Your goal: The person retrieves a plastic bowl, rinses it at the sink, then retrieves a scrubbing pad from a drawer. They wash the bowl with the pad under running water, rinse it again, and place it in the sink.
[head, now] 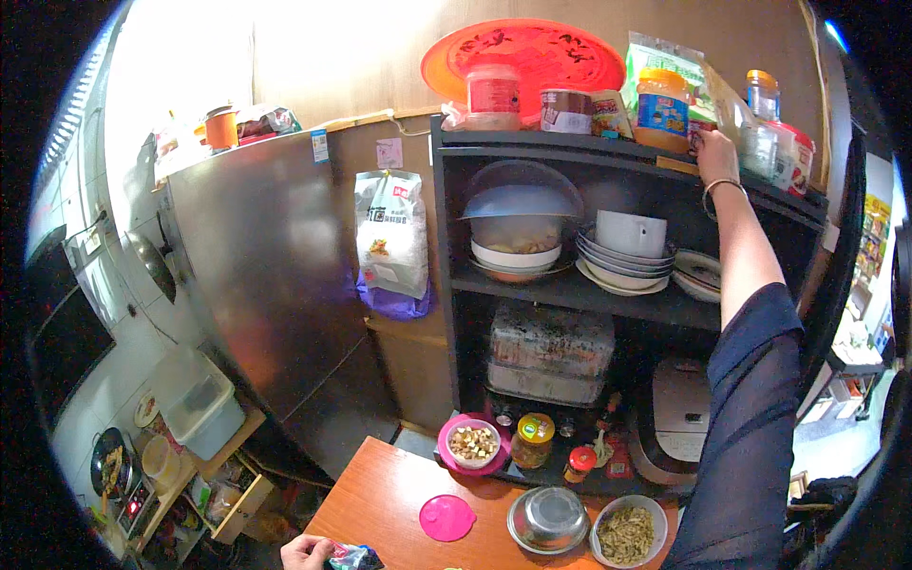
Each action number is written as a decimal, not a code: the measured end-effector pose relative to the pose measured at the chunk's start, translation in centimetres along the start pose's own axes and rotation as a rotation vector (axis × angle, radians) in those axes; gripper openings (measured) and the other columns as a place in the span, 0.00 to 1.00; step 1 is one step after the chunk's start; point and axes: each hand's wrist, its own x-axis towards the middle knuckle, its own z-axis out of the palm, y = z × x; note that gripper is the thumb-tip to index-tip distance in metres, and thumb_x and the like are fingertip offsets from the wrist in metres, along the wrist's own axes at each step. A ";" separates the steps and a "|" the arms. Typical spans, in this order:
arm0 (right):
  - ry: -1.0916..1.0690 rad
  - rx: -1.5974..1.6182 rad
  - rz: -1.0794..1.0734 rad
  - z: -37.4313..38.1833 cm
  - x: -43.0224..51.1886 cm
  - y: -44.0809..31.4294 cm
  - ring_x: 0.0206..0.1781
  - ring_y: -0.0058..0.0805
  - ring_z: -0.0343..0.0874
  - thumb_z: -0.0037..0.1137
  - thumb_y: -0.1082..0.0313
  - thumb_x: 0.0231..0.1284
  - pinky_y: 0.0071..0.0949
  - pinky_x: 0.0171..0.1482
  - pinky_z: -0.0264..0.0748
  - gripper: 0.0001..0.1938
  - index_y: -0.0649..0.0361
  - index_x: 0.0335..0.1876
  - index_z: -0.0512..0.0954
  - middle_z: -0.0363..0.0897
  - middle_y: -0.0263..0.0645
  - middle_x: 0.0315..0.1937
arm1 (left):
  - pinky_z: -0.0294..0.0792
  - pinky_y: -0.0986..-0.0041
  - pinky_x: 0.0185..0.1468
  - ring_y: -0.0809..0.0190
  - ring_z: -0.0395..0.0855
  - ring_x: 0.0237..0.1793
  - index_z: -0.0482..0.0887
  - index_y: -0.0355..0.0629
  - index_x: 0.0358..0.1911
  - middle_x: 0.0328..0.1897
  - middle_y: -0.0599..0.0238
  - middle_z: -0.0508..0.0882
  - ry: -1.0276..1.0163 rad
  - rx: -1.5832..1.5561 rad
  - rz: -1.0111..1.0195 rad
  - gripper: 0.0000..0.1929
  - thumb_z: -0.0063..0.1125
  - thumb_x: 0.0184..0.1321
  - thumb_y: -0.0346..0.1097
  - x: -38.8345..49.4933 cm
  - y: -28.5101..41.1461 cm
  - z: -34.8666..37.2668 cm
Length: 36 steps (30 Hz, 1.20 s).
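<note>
My right hand (714, 158) reaches up to the top shelf of a dark cabinet (513, 142), its fingers on a small dark reddish item beside a jar with an orange lid (662, 110); whether it grips the item is hard to tell. A bangle (723, 189) circles that wrist. At the bottom edge, my left hand (306, 553) holds a colourful plastic packet (353, 556) by the wooden table (385, 499). On the table lie a pink plastic lid (447, 518), an upturned metal bowl (548, 520) and a white bowl of shredded food (628, 534).
Stacked plates (623, 267) and a mesh-covered bowl (516, 235) fill the middle shelf. Lower down are a rice cooker (677, 420), a lidded glass jar (532, 442) and a bowl of diced food (473, 443). A refrigerator (263, 271) and an open drawer (242, 509) are at left.
</note>
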 end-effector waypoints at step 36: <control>-1.420 1.811 0.012 -30.4 -50.3 -43.4 0.34 0.26 0.78 0.57 0.65 0.58 0.25 0.37 0.74 0.11 0.66 0.39 0.80 0.79 0.40 0.31 | 0.72 0.78 0.41 0.66 0.81 0.37 0.84 0.32 0.32 0.37 0.58 0.84 -0.323 0.026 0.259 0.04 0.62 0.54 0.25 -4.6 -0.1 -5.5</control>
